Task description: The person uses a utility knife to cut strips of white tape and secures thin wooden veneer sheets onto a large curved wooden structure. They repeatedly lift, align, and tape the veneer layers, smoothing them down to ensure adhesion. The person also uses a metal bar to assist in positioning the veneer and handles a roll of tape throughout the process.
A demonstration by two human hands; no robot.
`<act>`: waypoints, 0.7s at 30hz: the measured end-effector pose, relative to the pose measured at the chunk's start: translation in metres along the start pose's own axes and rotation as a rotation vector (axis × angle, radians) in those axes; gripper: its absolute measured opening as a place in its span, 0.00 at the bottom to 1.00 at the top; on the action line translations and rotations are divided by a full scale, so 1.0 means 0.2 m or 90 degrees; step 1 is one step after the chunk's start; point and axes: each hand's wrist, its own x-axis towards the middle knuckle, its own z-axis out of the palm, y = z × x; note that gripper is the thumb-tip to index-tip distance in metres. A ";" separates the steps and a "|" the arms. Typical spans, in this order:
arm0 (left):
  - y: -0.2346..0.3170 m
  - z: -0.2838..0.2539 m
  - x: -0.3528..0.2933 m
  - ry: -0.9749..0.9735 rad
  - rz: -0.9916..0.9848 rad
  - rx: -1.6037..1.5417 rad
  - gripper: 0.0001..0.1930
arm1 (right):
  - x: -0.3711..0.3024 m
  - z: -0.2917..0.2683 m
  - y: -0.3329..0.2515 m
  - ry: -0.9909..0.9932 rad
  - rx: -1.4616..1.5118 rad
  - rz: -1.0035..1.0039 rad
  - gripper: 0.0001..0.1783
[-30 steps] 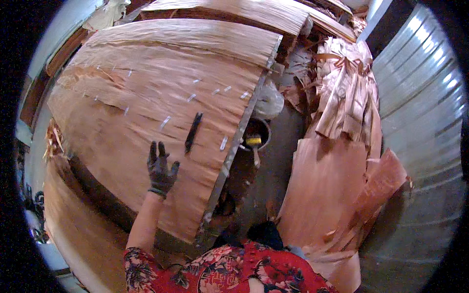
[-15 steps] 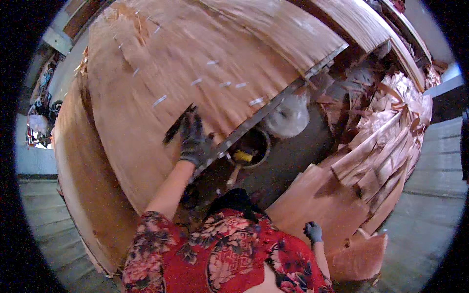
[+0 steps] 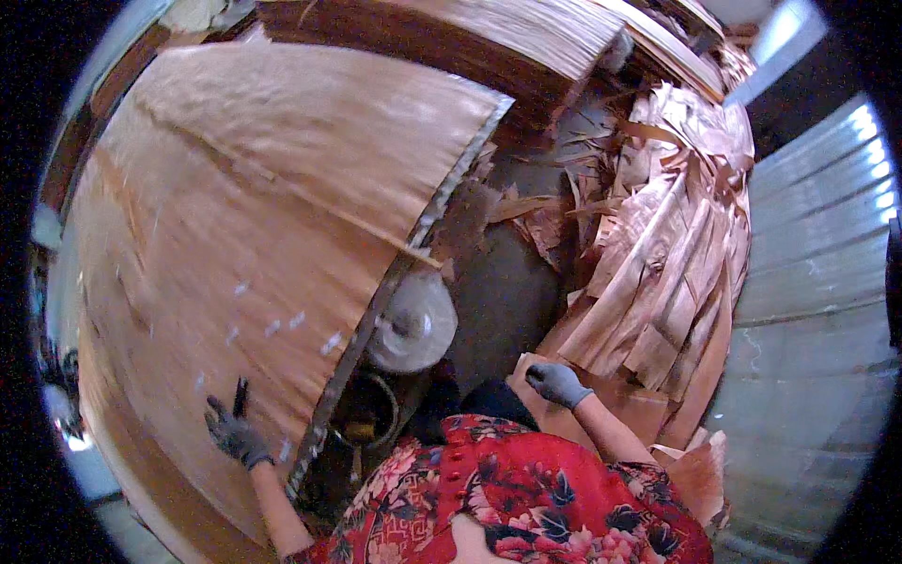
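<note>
A broad tan wood veneer sheet [image 3: 282, 226] covers the worktable on the left. My left hand [image 3: 237, 434], in a grey glove with dark fingertips, is over its near part, fingers spread and holding nothing. Several short white tape pieces [image 3: 272, 327] lie on the sheet just beyond that hand. On the right, my gloved right hand [image 3: 561, 383] is closed at the corner of a lower veneer sheet [image 3: 524, 367]. Its fingertips are pressed together, and I cannot tell whether the corner is pinched in them.
Beside the table edge stand a round bucket [image 3: 396, 412] with a yellow-headed, handled tool [image 3: 360, 432] and a clear plastic-wrapped bundle [image 3: 413, 324]. A thick veneer stack [image 3: 451, 38] lies at the back. Loose veneer [image 3: 676, 226] is heaped at right, near a corrugated wall [image 3: 808, 310].
The view has turned right, so the table sits farther left. My left hand is farther left over the sheet; my right hand has reached forward to the lower veneer's corner.
</note>
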 end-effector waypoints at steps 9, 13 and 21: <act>0.59 -0.50 0.16 -0.136 -0.240 -0.357 0.30 | 0.53 -0.28 0.23 -0.008 0.299 0.085 0.13; 1.23 -0.73 0.10 -0.224 -0.240 -0.581 0.17 | 0.93 -0.50 -0.19 -0.319 0.558 -0.038 0.19; 2.22 -0.79 -0.08 -0.072 0.110 -0.346 0.29 | 1.17 -0.55 -0.66 -0.571 0.712 -0.243 0.17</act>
